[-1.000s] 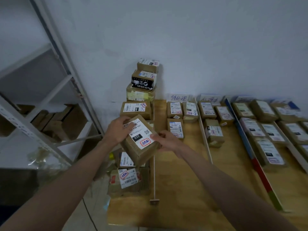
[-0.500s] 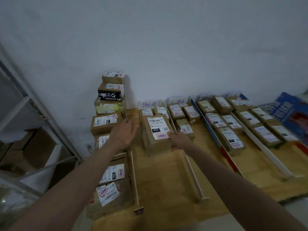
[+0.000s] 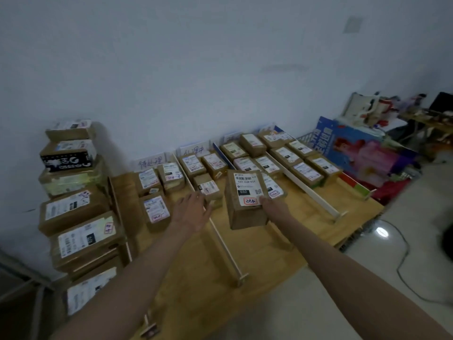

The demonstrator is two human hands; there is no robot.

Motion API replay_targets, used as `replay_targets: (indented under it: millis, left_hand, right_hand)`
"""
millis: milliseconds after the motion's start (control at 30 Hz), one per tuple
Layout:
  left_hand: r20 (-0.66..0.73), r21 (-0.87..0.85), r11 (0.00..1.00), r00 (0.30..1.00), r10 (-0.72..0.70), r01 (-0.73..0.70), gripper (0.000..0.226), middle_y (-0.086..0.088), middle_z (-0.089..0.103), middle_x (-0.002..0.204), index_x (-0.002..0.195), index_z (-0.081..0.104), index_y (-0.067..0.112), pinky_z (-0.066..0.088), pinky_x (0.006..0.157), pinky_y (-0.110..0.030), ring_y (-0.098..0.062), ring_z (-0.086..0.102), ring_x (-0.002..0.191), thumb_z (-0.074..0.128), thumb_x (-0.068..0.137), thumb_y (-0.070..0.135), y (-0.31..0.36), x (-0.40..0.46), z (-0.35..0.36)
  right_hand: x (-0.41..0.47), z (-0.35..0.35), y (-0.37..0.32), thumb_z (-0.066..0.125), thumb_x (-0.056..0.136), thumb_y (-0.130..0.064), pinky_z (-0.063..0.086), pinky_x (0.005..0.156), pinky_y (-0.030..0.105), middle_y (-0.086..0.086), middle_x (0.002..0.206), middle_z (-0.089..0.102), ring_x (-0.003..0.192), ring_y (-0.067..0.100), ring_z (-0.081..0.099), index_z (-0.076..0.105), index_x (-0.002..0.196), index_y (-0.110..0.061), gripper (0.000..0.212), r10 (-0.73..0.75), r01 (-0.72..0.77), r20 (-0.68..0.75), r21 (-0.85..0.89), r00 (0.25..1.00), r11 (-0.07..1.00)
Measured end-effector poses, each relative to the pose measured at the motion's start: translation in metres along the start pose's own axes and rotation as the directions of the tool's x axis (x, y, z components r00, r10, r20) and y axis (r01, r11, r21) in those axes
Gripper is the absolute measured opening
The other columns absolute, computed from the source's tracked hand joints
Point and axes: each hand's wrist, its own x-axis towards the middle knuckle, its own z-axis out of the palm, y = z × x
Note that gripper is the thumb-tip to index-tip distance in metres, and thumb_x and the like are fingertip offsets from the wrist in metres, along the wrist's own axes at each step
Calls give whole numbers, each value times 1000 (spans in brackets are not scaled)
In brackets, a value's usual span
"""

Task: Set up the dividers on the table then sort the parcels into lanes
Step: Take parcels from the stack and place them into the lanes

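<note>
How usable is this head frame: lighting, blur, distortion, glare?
Head view: dim and bluish overall; wide-angle bending curves the wall and the table edges; the right-hand clutter is motion-smeared; a bright glare spot sits on the floor. The held parcel, gripped by the right hand, shows a readable "032" label, while the far lanes' labels are soft. The left hand is slightly blurred.

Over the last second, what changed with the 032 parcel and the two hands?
The 032 parcel went from both hands by the stack rightward across the lanes. The left hand let go and is now spread open; the right hand alone carries it, above the table. Sorted parcels and dividers look unmoved.
</note>
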Motion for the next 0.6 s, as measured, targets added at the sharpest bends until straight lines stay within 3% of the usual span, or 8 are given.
replay_targets:
  millis: [67,167,300,367,600]
  left_hand:
    - [5,14,1000,1000,26,-26,54,-5,42,148,143,43,16,31,110,-39,-25,43,134,28,102,48,34,6,5]
    - [13,-12,998,998,61,-61,52,-5,44,147,142,44,18,32,111,-39,-24,43,133,29,102,48,84,18,17]
    - [33,2,999,998,53,-54,54,-4,41,149,145,42,19,31,111,-41,-24,42,134,29,102,50,150,31,28]
    - [9,9,999,999,49,-49,50,-3,45,145,140,47,19,33,108,-41,-24,45,130,30,102,48,183,37,31]
    - [11,-17,997,997,75,-75,50,-3,47,143,141,46,20,34,109,-40,-24,46,129,31,101,47,258,63,53]
  right_hand:
    - [5,-24,19,37,102,-43,50,95,45,18,122,63,111,33,60,60,124,-1,53,8,-9,-19,-12,1000,1000]
    - [17,-66,51,36,103,-44,53,83,41,18,113,66,102,32,64,62,119,1,54,40,-41,-44,-17,998,999]
    - [38,-121,97,35,102,-46,55,86,46,16,106,67,97,31,65,64,115,0,56,46,-48,-67,-24,997,999]
    - [48,-146,116,36,102,-46,55,82,42,14,104,67,95,28,64,64,114,-1,54,46,-48,-79,-29,996,998]
    - [89,-206,169,41,102,-42,52,78,35,10,114,61,97,21,59,55,124,-3,47,114,-112,-74,31,991,993]
